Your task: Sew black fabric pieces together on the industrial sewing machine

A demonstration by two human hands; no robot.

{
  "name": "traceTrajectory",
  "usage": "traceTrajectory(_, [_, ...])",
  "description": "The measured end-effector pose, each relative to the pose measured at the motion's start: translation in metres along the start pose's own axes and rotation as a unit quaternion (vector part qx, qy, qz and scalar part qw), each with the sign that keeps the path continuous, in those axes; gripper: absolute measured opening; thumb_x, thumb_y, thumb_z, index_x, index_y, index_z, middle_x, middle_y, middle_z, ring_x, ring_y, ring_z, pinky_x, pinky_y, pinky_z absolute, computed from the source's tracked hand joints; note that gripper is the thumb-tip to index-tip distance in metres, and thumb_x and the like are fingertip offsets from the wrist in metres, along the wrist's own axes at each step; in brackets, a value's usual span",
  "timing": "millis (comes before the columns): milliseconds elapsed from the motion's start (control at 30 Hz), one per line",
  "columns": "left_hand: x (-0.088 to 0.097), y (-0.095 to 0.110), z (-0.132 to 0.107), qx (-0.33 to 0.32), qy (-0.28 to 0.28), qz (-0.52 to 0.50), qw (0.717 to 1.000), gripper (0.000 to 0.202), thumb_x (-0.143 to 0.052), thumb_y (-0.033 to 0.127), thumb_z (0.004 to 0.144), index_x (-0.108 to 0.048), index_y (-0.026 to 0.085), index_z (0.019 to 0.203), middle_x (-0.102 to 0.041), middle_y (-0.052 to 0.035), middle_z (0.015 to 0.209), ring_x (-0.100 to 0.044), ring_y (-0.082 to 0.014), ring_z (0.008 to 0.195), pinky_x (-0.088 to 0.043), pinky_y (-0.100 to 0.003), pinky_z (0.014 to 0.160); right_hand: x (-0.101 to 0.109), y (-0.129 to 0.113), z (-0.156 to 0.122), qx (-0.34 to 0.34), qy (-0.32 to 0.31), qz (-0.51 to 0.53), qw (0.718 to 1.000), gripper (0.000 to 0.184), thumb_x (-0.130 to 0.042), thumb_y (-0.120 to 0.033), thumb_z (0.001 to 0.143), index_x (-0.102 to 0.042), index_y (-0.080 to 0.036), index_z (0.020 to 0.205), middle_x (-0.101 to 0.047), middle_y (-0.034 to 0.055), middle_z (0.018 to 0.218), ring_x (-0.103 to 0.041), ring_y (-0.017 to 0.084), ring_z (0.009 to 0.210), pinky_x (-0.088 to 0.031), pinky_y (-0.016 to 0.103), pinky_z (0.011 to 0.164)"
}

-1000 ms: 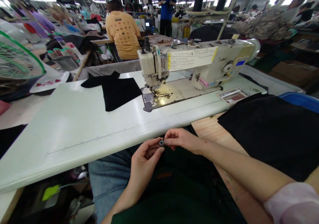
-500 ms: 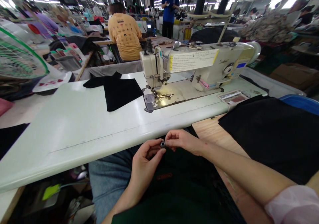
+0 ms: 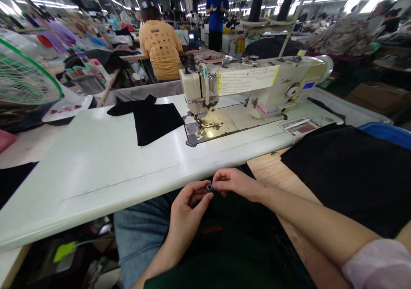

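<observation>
Both my hands meet over my lap, just below the front edge of the white sewing table [image 3: 96,160]. My left hand [image 3: 188,207] and my right hand [image 3: 234,183] each pinch a small dark metal piece [image 3: 209,188] between fingertips. Dark green cloth [image 3: 231,246] lies across my lap beneath them. A cream sewing machine [image 3: 250,87] stands on the table beyond my hands, its needle area lit.
A black fabric piece [image 3: 154,120] lies on the table left of the machine. A stack of black cloth [image 3: 353,173] rests on a wooden board at the right. A green fan guard [image 3: 25,79] is at the left. Other people work at benches behind.
My hands have stayed together on the small piece, with slight finger shifts. The view has tilted a little.
</observation>
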State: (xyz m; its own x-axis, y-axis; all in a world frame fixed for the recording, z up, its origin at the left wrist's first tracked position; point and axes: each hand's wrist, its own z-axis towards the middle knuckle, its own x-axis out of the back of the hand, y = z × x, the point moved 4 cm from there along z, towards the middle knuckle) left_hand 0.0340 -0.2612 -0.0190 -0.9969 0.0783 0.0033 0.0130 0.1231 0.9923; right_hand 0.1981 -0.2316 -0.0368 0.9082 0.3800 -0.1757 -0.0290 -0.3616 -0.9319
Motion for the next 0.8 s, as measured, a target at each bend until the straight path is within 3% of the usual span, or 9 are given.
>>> traceTrajectory(300, [0.002,-0.002,0.004,0.01,-0.003,-0.048,0.999,0.036,-0.087,0.033,0.065,-0.073,0.019,0.095,-0.078,-0.0068,0.098,-0.074,-0.0238,0.091,-0.061,-0.032,0.086,-0.006,-0.004,0.001,0.025,0.014,0.012,1.0,0.045,-0.085,-0.053,0.062,-0.063,-0.016,0.074,-0.06,-0.0033,0.064,-0.051,0.01,0.057,-0.041,0.026,0.059])
traceTrajectory(400, [0.001,-0.002,0.007,0.052,-0.001,-0.12,0.991,0.038,-0.087,0.035,0.066,-0.073,0.017,0.097,-0.078,-0.0071,0.099,-0.073,-0.0222,0.095,-0.059,-0.03,0.089,-0.007,-0.009,-0.001,0.051,0.026,0.004,0.998,0.043,-0.082,-0.053,0.064,-0.062,-0.016,0.074,-0.061,-0.0029,0.064,-0.051,0.01,0.058,-0.041,0.026,0.06])
traceTrajectory(567, [-0.004,-0.002,0.01,0.151,0.007,-0.266,0.952,0.035,-0.087,0.021,0.066,-0.074,0.013,0.097,-0.077,-0.0072,0.097,-0.073,-0.0157,0.09,-0.058,-0.021,0.085,-0.007,-0.021,-0.008,0.1,0.052,-0.049,0.992,0.029,-0.074,-0.043,0.075,-0.063,-0.017,0.077,-0.061,-0.0029,0.068,-0.052,0.011,0.06,-0.042,0.027,0.062])
traceTrajectory(800, [-0.004,-0.006,0.009,0.154,0.028,-0.298,0.942,0.031,-0.083,0.011,0.068,-0.075,0.012,0.098,-0.077,-0.0064,0.093,-0.074,-0.016,0.087,-0.06,-0.02,0.083,-0.003,-0.02,-0.009,0.115,0.078,-0.123,0.983,0.014,-0.067,-0.03,0.074,-0.061,-0.017,0.069,-0.055,-0.005,0.063,-0.047,0.01,0.06,-0.038,0.025,0.061])
